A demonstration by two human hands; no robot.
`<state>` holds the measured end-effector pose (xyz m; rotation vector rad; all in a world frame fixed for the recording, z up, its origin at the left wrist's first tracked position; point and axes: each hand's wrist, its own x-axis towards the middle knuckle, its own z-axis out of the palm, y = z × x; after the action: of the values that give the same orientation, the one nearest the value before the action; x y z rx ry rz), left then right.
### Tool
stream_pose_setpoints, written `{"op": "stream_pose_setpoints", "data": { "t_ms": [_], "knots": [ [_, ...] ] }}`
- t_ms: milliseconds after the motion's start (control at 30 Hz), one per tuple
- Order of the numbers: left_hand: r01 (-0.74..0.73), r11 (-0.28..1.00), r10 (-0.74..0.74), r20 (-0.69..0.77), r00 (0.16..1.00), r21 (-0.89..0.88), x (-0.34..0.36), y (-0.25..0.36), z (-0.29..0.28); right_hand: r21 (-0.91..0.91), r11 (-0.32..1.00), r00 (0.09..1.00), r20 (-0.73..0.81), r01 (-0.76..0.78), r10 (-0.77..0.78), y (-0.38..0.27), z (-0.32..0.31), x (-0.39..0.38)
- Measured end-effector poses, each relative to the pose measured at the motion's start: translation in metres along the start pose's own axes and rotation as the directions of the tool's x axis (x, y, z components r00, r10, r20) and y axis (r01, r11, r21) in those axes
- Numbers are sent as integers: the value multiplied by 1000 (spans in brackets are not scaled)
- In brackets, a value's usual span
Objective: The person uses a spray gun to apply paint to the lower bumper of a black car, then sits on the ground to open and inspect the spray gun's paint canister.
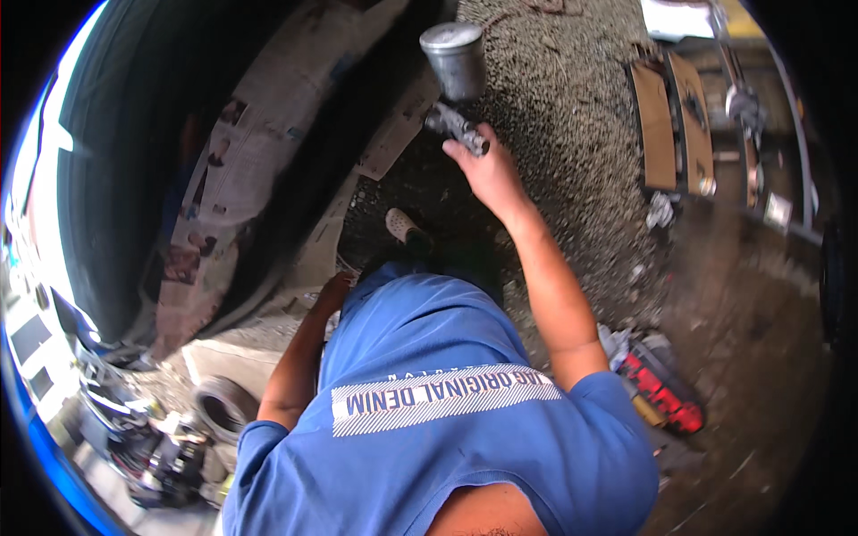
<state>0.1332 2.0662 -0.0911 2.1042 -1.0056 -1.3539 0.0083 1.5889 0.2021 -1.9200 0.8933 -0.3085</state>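
My right hand (490,174) reaches forward, its fingers wrapped round the handle of a spray gun (458,128). A silver metal cup (454,67) with a lid sits on the gun. To the left of the gun is a dark, curved vehicle body (116,152), with sheets of newspaper (259,125) stuck along it. A gap separates the gun from these sheets. Low beside my left thigh hangs my left hand (337,290), small and partly in shadow; its fingers cannot be made out.
Gravel ground (554,116) stretches ahead. Brown panels (657,125) stand at the right, near crumpled paper (660,210). A red object (663,389) lies on the wet-looking floor at the lower right. A tyre (223,406) and a pile of parts (165,456) are at the lower left.
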Motion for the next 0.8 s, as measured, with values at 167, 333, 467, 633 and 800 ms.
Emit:
{"op": "stream_pose_setpoints", "data": {
  "t_ms": [167, 333, 467, 633, 800],
  "knots": [
    [245, 942, -267, -70, 961, -231, 13, 57, 26, 154, 964, 918, 367, -219, 150, -34, 4, -20],
    [175, 982, -160, -182, 970, 71, -2, 76, 43, 95, 982, 922, 368, -164, 118, -28, -10, 16],
    [320, 888, -429, -343, 836, -330, -25, 40, 87, 81, 996, 973, 232, -39, 20, -26, -39, 78],
    [380, 704, -639, -303, 707, -600, -45, 66, 161, 13, 991, 987, 84, 137, -137, 8, -78, 173],
    [353, 525, -764, -246, 597, -774, -63, 141, 223, -106, 922, 922, -78, 371, -380, 38, -118, 281]
  ]
}}
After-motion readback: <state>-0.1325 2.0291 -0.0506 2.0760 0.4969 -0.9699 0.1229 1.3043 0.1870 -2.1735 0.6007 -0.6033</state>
